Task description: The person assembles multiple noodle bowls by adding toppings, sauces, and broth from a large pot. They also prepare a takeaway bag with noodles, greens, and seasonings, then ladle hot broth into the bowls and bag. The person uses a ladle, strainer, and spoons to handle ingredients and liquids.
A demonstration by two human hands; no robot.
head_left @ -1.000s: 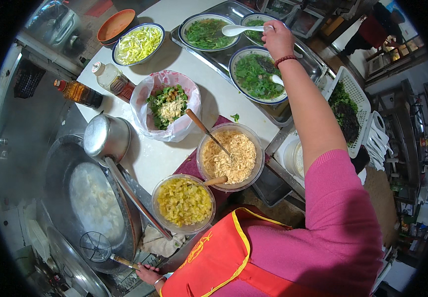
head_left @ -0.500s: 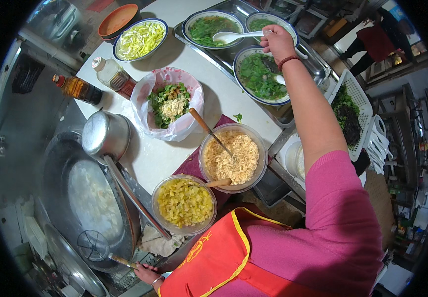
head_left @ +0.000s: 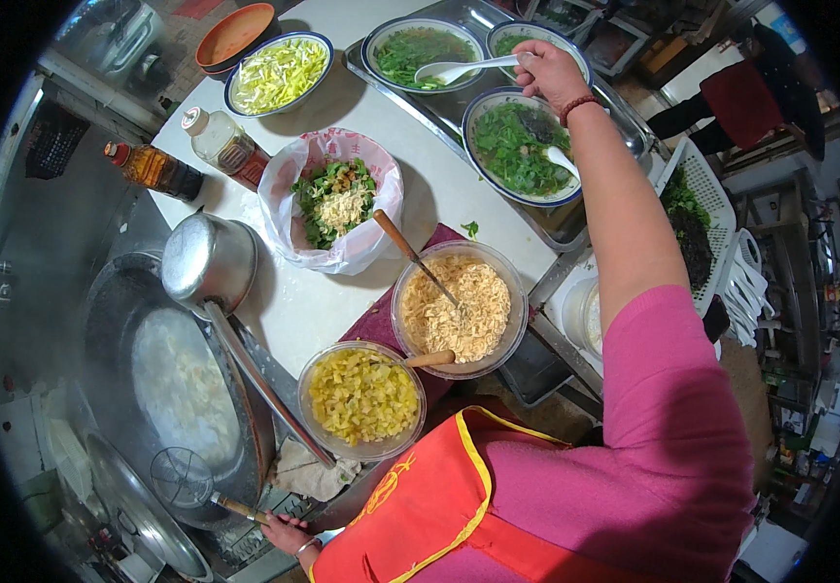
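Note:
My right hand (head_left: pixel 552 74) is closed on the handle of a white soup spoon (head_left: pixel 459 70). The spoon's bowl end reaches the greens in the back-left soup bowl (head_left: pixel 371 73). Just below that hand is a nearer soup bowl (head_left: pixel 486 173) with leafy greens and another white spoon (head_left: pixel 563 160); a third soup bowl (head_left: pixel 583 60) sits behind, partly hidden by the hand. At the lower left my left hand (head_left: pixel 287 533) is wrapped round the handle of a wire skimmer (head_left: pixel 184 476), whose round head hangs at the near edge of a big steaming wok (head_left: pixel 114 389).
A metal tray (head_left: pixel 355 60) carries the soup bowls. On the white table are a bag-lined bowl (head_left: pixel 381 238), two bottles (head_left: pixel 162 172) and a bowl of chopped greens (head_left: pixel 282 73). A saucepan (head_left: pixel 208 267) rests by the wok. Two plastic tubs (head_left: pixel 405 325) stand close in front.
The spoon in my right hand has shifted slightly, its tip a little lower at the back-left bowl. The spoon in the nearer bowl sits slightly further right. My left hand keeps hold of the skimmer.

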